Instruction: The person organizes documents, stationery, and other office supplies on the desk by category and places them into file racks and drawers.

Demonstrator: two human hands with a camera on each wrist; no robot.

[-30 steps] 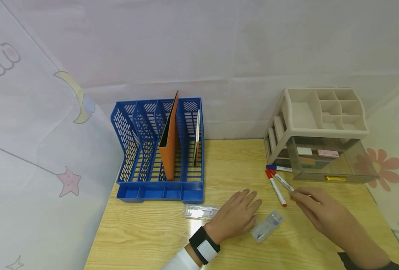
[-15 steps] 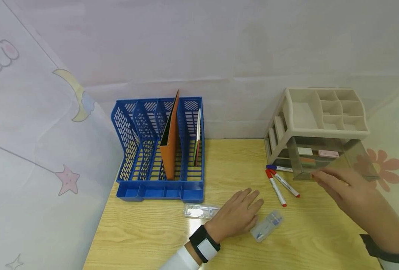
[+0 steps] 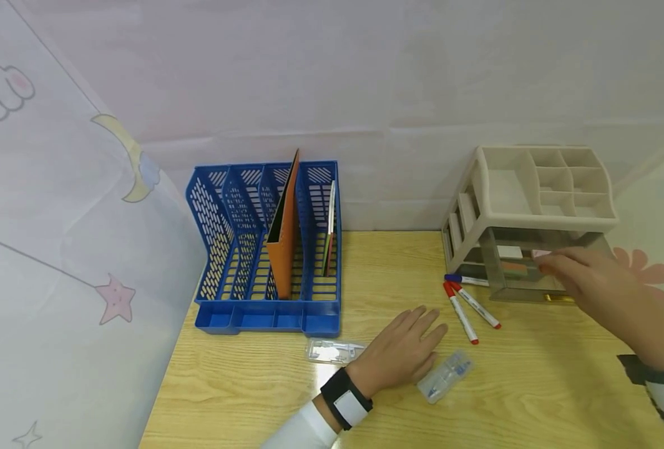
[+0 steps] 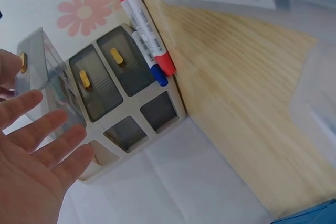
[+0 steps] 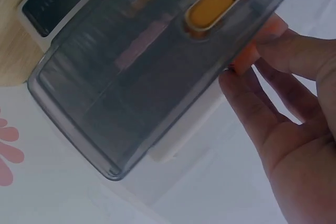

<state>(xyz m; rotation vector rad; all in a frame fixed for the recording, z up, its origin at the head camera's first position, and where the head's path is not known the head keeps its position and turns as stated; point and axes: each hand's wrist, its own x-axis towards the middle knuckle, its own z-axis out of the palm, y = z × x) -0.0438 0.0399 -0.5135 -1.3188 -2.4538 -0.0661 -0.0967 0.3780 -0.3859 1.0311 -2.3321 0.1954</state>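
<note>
My right hand (image 3: 607, 299) reaches over the pulled-out smoky drawer (image 3: 506, 293) of the beige desk organizer (image 3: 551, 221). Thumb and fingers pinch a small orange eraser (image 5: 247, 59) at the drawer's upper edge, beside its gold handle (image 5: 223, 3). Inside the drawer lie a white eraser (image 3: 509, 252), an orange-and-green eraser (image 3: 514, 269) and a pink eraser (image 5: 142, 45), the last mostly covered by the hand in the head view. My left hand (image 3: 396, 355) is on the table, fingers spread and nearly straight, between two clear plastic cases (image 3: 444, 376).
Two red-capped markers (image 3: 461, 313) and a blue-capped marker (image 3: 467, 280) lie before the organizer. A blue file rack (image 3: 267, 308) at left holds an orange folder (image 3: 280, 262) and thin booklets (image 3: 329, 237). Patterned cloth walls (image 3: 366, 93) stand behind and at the sides.
My right hand has moved from beside the markers, right and away from me, to over the open drawer with the orange eraser. The left hand has shifted only slightly.
</note>
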